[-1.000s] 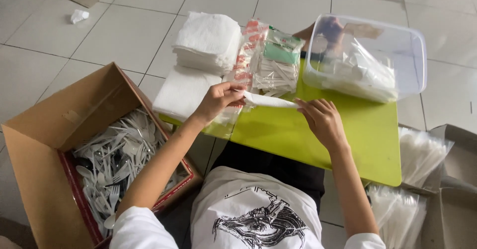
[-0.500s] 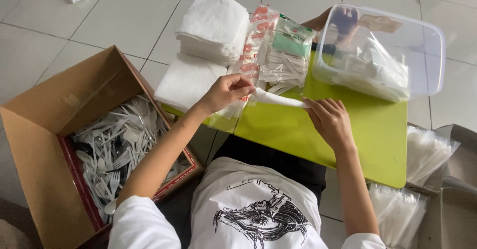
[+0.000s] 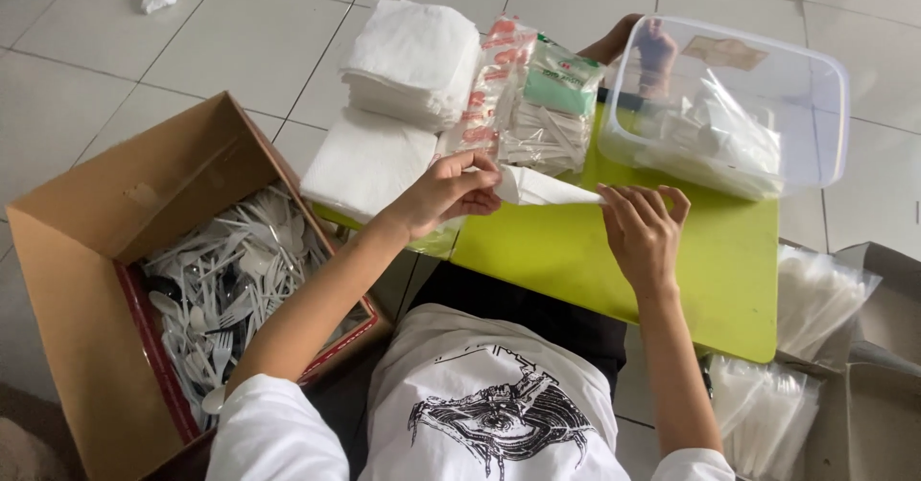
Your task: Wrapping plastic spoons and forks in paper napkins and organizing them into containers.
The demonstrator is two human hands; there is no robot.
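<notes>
Over the green table: a person seated at a low lime-green table (image 3: 576,260) works with both bare hands, seen from above.
Left hand: the left hand (image 3: 446,193), at the table's left edge, has its fingers curled and pinching one end of a folded white napkin (image 3: 542,190).
Right hand: the right hand (image 3: 643,232) rests palm down on the table, fingers together, fingertips touching the napkin's other end.
Napkin: it lies stretched between the two hands, just above the table top; something may be wrapped inside, but I cannot tell.
Behind the hands: packets of plastic-wrapped items (image 3: 537,107) lean at the table's far edge, beside a stack of white napkins (image 3: 413,59).
Far right of the table: a clear plastic tub (image 3: 815,107) holds wrapped white bundles.
Left of the table: an open cardboard box (image 3: 86,251) on the tiled floor is filled with white plastic forks and spoons (image 3: 230,289).
Right of the table: clear bags (image 3: 815,294) of white items lie on the floor.
</notes>
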